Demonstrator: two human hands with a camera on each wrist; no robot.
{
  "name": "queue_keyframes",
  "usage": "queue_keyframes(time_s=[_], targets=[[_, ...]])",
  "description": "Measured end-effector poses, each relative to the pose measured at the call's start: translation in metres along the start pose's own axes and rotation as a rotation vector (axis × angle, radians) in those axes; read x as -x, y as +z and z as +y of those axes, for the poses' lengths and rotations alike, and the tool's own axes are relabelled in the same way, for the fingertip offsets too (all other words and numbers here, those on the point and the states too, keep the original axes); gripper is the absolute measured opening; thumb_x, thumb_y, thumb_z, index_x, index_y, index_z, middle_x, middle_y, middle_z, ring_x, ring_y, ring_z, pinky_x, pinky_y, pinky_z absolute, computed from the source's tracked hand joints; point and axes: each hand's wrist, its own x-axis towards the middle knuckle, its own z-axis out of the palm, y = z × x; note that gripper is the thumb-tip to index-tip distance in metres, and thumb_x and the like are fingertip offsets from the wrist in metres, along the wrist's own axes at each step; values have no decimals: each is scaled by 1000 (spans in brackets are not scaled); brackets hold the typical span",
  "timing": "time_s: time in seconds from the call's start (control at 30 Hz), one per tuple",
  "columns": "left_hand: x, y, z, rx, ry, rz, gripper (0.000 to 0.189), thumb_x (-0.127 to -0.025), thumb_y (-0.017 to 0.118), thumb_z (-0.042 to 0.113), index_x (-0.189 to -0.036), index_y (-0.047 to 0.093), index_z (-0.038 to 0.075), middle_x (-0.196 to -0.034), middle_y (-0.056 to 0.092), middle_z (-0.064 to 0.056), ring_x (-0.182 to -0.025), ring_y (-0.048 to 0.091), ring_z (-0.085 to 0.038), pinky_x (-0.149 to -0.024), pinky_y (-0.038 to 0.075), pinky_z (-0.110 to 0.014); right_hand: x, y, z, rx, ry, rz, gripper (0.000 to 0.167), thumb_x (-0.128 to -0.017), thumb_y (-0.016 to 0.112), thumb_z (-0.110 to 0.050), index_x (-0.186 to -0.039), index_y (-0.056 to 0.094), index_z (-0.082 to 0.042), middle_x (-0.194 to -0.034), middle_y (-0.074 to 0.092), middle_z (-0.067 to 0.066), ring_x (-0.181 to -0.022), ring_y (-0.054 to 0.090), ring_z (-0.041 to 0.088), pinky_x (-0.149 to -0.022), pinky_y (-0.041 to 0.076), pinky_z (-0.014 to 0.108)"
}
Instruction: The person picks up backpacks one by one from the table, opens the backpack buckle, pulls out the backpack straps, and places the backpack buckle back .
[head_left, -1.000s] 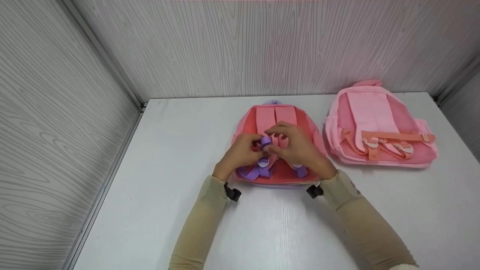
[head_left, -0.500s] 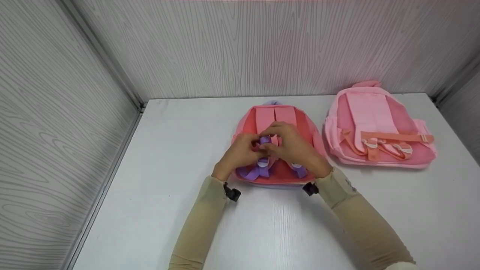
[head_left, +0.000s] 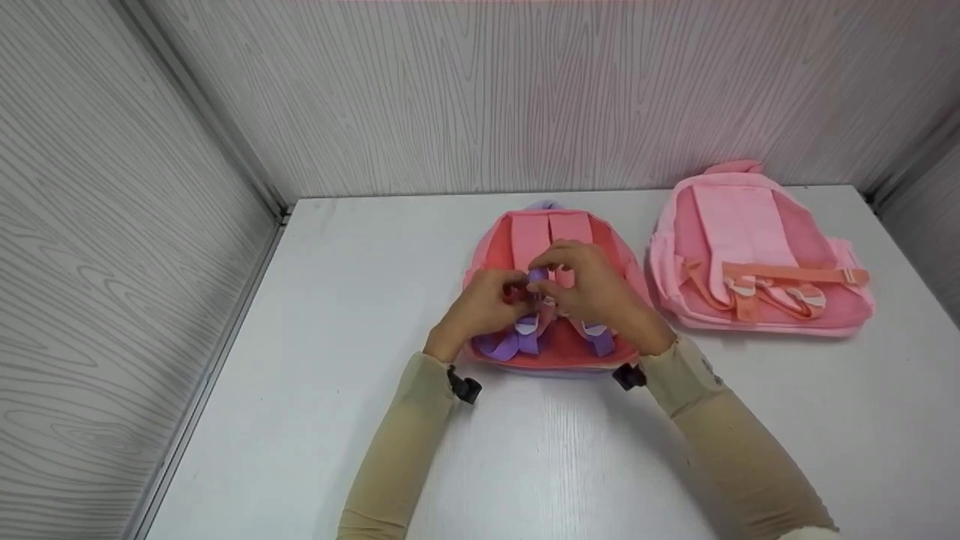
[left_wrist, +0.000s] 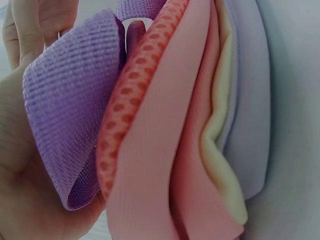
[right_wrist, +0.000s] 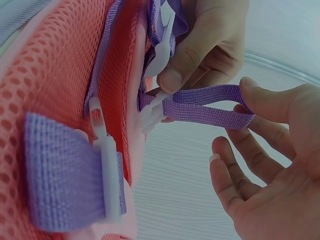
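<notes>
A coral backpack lies with its strap side up under both hands. Seen from the right wrist, the left hand pinches a white plastic buckle at the lower end of a shoulder strap. The right hand holds the end of a purple webbing loop that runs out of this buckle, between thumb and index finger; its other fingers are spread. From the head, the left hand is left of the loop and the right hand right of it. Purple webbing hides part of the left palm in the left wrist view.
A pink backpack with orange straps lies to the right on the white table. Grey wood-grain panels stand behind and at the sides. Another white buckle with purple webbing hangs close to the right wrist camera.
The right hand shifts left toward the left hand, then back right, and the purple loop moves slightly right with it. The left hand and both backpacks stay nearly in place.
</notes>
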Motion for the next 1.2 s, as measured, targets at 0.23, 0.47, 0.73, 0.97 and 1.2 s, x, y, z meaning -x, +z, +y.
queue_keyframes(time_s=[0.23, 0.47, 0.73, 0.97, 1.2], targets=[[3, 1, 1, 40, -51, -9, 13, -97, 80, 21, -97, 71, 11, -80, 56, 3, -71, 54, -11, -65, 45, -27, 5, -6, 2, -4, -2, 13, 20, -95, 79, -5, -115, 81, -5, -106, 75, 10, -100, 67, 27, -94, 56, 46], [3, 2, 2, 40, -46, -14, 14, -98, 80, 24, -98, 72, 12, -82, 59, 3, -75, 56, -12, -68, 46, -27, 10, -12, 10, -35, 3, 18, 18, -96, 80, -7, -113, 81, -6, -104, 75, 8, -102, 66, 29, -95, 55, 51], [3, 1, 2, 79, -71, -26, 23, -98, 80, 22, -120, 79, 15, -107, 76, 2, -93, 66, -15, -88, 59, -31, 19, -19, 17, -59, 3, 51, 20, -93, 85, -10, -111, 81, -5, -103, 76, 8, -99, 68, 28, -91, 57, 50], [3, 2, 2, 38, -86, -28, 25, -99, 79, 23, -122, 79, 14, -108, 76, 1, -97, 65, -16, -92, 58, -33, 28, -25, 26, -71, 40, 59, 21, -94, 83, -12, -113, 79, -6, -107, 76, 6, -99, 69, 21, -92, 58, 39], [1, 3, 0, 10, -70, -18, 26, -97, 81, 23, -120, 79, 12, -104, 76, 1, -91, 63, -14, -81, 53, -30, 36, -29, 35, -105, 104, 68, 24, -95, 82, -11, -115, 74, 0, -106, 76, 10, -97, 72, 23, -89, 58, 26]])
